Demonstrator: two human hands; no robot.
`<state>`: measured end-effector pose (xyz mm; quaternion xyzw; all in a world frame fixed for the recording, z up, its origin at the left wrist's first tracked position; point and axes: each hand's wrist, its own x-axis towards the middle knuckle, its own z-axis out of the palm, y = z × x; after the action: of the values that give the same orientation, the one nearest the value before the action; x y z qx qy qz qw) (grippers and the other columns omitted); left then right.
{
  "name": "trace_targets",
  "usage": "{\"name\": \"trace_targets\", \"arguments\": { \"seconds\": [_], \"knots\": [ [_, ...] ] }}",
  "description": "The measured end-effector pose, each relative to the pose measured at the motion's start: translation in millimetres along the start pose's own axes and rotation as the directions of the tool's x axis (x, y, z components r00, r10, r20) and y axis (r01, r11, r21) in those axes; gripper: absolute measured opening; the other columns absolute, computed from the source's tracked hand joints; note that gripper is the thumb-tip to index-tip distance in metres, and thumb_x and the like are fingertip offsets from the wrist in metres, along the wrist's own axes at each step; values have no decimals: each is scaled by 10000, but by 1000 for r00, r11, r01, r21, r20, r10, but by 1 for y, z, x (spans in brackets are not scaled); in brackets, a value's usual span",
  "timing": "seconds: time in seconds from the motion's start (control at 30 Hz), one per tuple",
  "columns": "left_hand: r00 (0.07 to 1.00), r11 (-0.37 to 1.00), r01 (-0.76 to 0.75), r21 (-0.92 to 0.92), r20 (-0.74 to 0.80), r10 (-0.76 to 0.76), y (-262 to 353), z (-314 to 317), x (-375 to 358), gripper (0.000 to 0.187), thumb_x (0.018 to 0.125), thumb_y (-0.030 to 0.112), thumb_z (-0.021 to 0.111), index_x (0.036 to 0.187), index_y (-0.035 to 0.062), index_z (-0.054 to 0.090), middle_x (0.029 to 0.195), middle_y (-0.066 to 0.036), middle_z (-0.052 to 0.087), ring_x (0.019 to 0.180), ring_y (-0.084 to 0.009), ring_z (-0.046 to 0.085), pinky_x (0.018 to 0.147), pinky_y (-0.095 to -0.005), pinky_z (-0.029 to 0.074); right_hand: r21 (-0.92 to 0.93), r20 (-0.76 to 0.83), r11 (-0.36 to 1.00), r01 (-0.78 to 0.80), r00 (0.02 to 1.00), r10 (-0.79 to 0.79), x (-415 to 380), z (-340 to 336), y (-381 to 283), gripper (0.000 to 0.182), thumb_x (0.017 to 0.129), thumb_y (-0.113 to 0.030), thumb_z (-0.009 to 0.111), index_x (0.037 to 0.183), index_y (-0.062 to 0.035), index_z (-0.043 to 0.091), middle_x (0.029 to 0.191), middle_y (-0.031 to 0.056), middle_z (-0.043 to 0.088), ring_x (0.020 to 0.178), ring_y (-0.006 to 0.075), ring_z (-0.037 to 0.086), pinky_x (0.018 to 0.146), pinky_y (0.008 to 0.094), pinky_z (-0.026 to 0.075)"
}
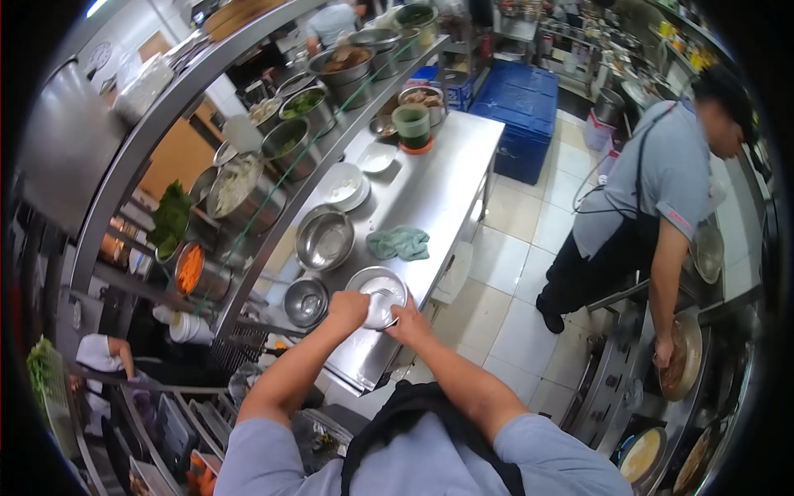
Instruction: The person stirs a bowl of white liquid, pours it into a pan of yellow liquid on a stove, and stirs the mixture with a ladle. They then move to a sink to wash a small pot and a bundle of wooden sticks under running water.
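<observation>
A metal bowl (399,281) with a white mixture in it stands at the near end of the steel table. At its right rim, my right hand (407,322) is closed on the bowl, thumb along the edge. My left hand (348,309) is a fist over the left rim. A pale, wire-like shape (381,299) lies in the mixture beside that fist; whether the fist grips it I cannot make out. To the left sit a smaller metal bowl (306,302) and a larger metal bowl (313,236). A green cloth (398,243) lies beyond.
The steel table (451,169) extends away, with white bowls (346,187) and a green container (412,124). A shelf (273,186) with several food pans runs along the left. A blue cooler (513,116) stands past the far end. Another person (645,182) works at stoves on the right.
</observation>
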<state>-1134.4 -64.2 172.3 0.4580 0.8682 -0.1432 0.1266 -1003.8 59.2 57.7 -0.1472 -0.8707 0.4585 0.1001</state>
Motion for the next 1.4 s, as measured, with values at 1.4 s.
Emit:
{"name": "trace_targets", "arguments": {
  "seconds": [1.4],
  "knots": [
    [962,977,211,-43,-168,-215,-1,19,13,241,922,139,518,988,21,717,883,-199,727,827,-377,726,715,-503,571,13,-40,998,66,997,-65,0,-3,5,331,689,-287,845,793,-81,608,1622,198,223,1111,442,635,909,502,539]
  ]
}}
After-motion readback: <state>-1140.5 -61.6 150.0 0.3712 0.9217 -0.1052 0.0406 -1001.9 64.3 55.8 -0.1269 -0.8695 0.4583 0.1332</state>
